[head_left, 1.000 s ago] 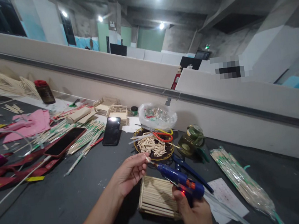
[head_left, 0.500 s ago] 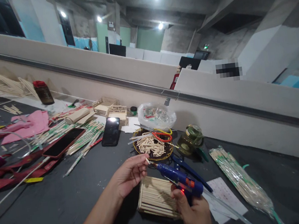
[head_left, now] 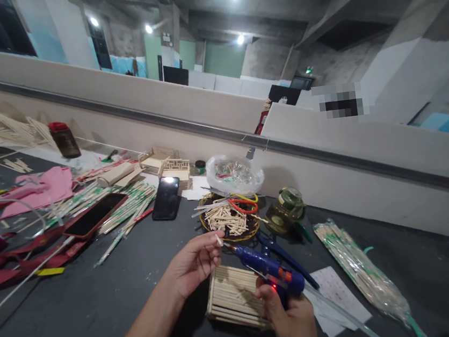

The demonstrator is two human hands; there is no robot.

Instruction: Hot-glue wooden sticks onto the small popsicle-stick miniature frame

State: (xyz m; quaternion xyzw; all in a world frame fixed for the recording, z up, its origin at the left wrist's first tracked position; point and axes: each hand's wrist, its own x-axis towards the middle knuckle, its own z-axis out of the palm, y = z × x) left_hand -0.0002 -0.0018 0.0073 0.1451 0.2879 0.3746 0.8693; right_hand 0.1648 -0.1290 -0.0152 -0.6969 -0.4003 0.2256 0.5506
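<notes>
Between thumb and fingertips, my left hand [head_left: 198, 260] pinches a short piece of wooden stick [head_left: 219, 240]. My right hand [head_left: 289, 312] is wrapped around the grip of a blue hot glue gun [head_left: 270, 268], its red light on and a clear glue stick [head_left: 342, 314] trailing from its back. The gun's nozzle points at the stick piece and is very close to it; I cannot tell whether they touch. Below both hands a panel of wooden sticks [head_left: 233, 297] lies on the desk, partly hidden by my right hand. Beyond them is a wicker basket [head_left: 207, 230] of cut stick pieces.
Blue-handled pliers [head_left: 289, 258] lie behind the glue gun, near a green glass jar [head_left: 286, 210]. Wrapped sticks [head_left: 361, 272] rest on the right over some paper [head_left: 326, 281]. Two phones [head_left: 166, 199], many loose chopsticks [head_left: 131, 206] and a pink cloth [head_left: 54, 185] occupy the left.
The stick piece in my left fingers has tilted slightly near the nozzle. Both hands and the glue gun stay almost in the same place.
</notes>
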